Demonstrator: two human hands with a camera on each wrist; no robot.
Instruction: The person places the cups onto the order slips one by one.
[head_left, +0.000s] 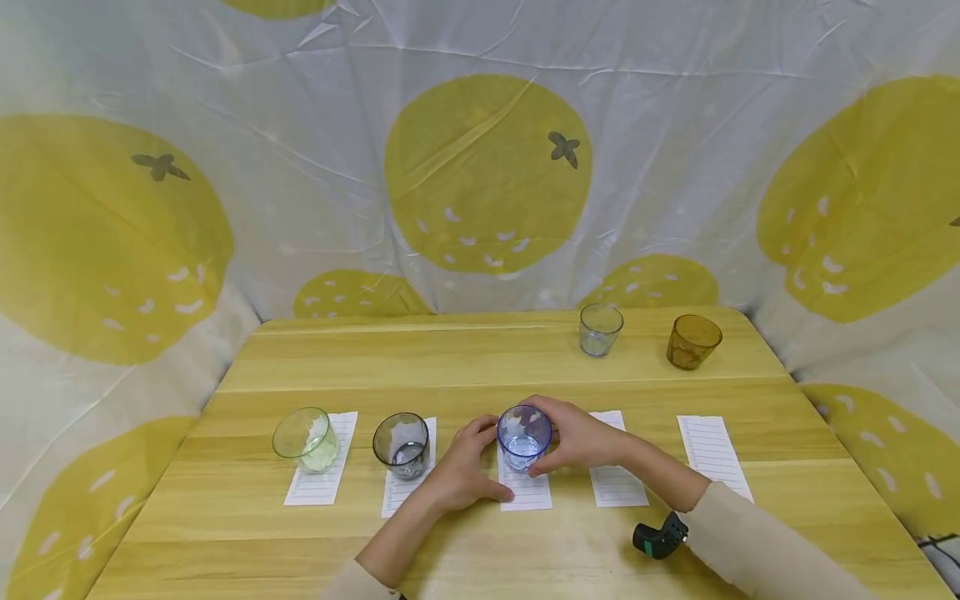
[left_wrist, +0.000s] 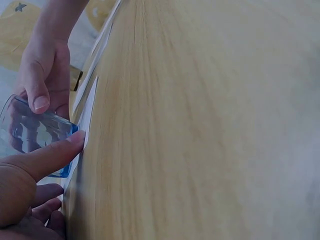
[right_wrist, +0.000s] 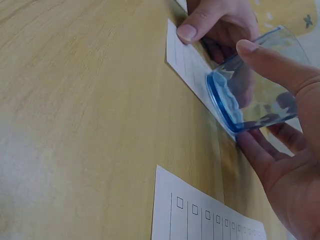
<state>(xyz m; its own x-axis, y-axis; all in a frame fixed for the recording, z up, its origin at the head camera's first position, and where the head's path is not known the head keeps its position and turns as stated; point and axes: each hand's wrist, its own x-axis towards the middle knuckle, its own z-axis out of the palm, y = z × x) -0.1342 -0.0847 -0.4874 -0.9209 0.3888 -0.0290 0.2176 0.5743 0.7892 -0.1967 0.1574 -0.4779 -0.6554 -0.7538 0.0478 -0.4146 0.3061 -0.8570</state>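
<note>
A clear blue-tinted drinking glass [head_left: 523, 448] stands upright over a lined paper slip [head_left: 528, 498], in the middle of the table. My right hand [head_left: 579, 435] grips it from the right, thumb at the near side and fingers round the far side. On the other side is my left hand [head_left: 461, 473], fingers spread beside the glass. Its thumb [right_wrist: 188, 33] rests at the slip's near edge in the right wrist view. The thicker blue base [right_wrist: 222, 102] of the glass shows close to the paper there.
A greenish glass [head_left: 315, 446] and a grey glass [head_left: 402, 446] stand on slips to the left. Further slips [head_left: 619, 487] [head_left: 715, 454] lie to the right. At the back right are a clear glass [head_left: 599, 329] and an amber glass [head_left: 692, 342]. A black device [head_left: 660, 536] sits by the right sleeve.
</note>
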